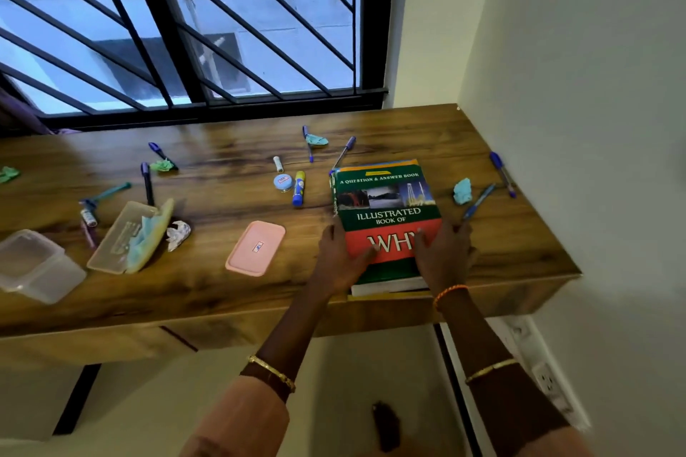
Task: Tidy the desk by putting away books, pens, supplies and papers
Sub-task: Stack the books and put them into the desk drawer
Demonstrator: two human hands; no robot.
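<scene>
So the person is standing at the long wood-grain desk (230, 282) under the barred window, both hands on a stack of books (386, 230) sitting near the front edge toward the right end. The top one is a green and red hardcover, and you can read "A QUESTION & ANSWER BOOK" along the top, then "ILLUSTRATED BOOK OF" and big white "WHY" on the red band, partly covered by fingers. The left hand (339, 252) lies along the stack's left edge with the thumb over the cover, the right hand (443, 252) does the same on the right side, fingers fairly straight and pressing the stack from both sides rather than wrapped round it. From the books, at about 9 o'clock there's a flat pink plastic lid (256, 252) with a small sticker I can't read. At roughly 10 o'clock a blue and yellow glue stick (299, 188) lies just beside a small round light-blue tin (283, 182) with a red-print label, too small to make out. At 2 o'clock, a crumpled light-blue paper wad (463, 191) and a blue ballpoint pen (479, 201) right next to it. Way over at 9 o'clock, an open clear pencil box (126, 237) with a yellow lid, and a clear plastic tub (37, 267) at the far left.
</scene>
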